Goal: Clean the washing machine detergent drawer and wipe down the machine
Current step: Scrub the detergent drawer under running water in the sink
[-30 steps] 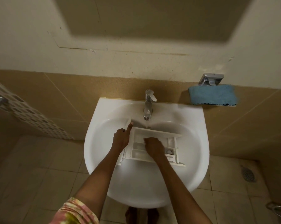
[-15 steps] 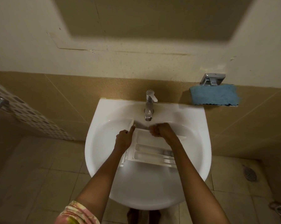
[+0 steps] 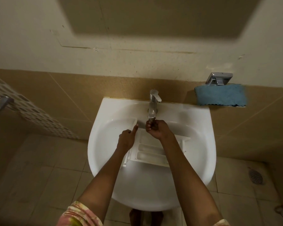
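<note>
A white detergent drawer [image 3: 148, 152] with several compartments lies tilted in the white sink [image 3: 103, 121], below the chrome tap [image 3: 153, 101]. My left hand [image 3: 125, 140] grips the drawer's left end, its index finger stretched along the front panel. My right hand [image 3: 158, 130] is above the drawer's far edge. Its fingers are curled right under the spout's mouth and touch it. I see nothing in them. No water is seen running. The washing machine is out of view.
A blue cloth [image 3: 220, 96] lies on a ledge right of the sink, under a chrome wall fitting [image 3: 219, 78]. A floor drain [image 3: 256, 176] sits in the tiled floor at right. My feet [image 3: 145, 216] stand under the basin.
My right hand has left the drawer's compartments and risen to the tap's spout. The left hand has kept its hold on the drawer's left end.
</note>
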